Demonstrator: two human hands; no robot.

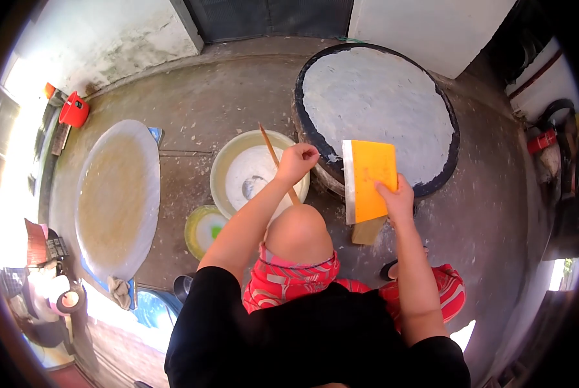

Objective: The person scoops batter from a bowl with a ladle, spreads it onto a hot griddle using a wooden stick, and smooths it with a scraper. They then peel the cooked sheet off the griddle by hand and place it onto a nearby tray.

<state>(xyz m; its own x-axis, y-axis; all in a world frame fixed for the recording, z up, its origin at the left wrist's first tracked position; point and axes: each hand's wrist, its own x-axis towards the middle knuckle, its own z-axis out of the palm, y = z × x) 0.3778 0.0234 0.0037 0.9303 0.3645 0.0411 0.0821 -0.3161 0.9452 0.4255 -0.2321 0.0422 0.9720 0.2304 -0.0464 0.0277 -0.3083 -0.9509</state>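
Grey concrete floor [238, 97] spreads under everything, dusted with white flecks, and a person squats on it in a black top and red patterned shorts, seen from above.

Largest is the round black-rimmed drum covered in a white batter layer [377, 107], standing toward the far right of the floor. Next in size is the long oval woven tray carrying a thin brownish sheet [117, 197], lying along the left edge. Between them sits the pale round basin of white batter [258, 171], just beside the drum's near left side, with a small yellow-green bowl [205, 229] touching its near edge. A red plastic cup [74, 110] stands at the far left corner.

The right hand [396, 197] grips the flat orange rectangular scraper with a pale handle [369, 181], fingers closed over its near right edge; the blade overlaps the drum's near rim. The left hand [296, 161] is closed around a thin wooden stick [275, 158] that slants over the basin.

To spread well, the scraper's long edge probably wants to lie flat and level on the white layer, drawn with light, even pressure so the coat stays uniform to the rim. The stick hand is best kept steady over the basin, so drips fall there.
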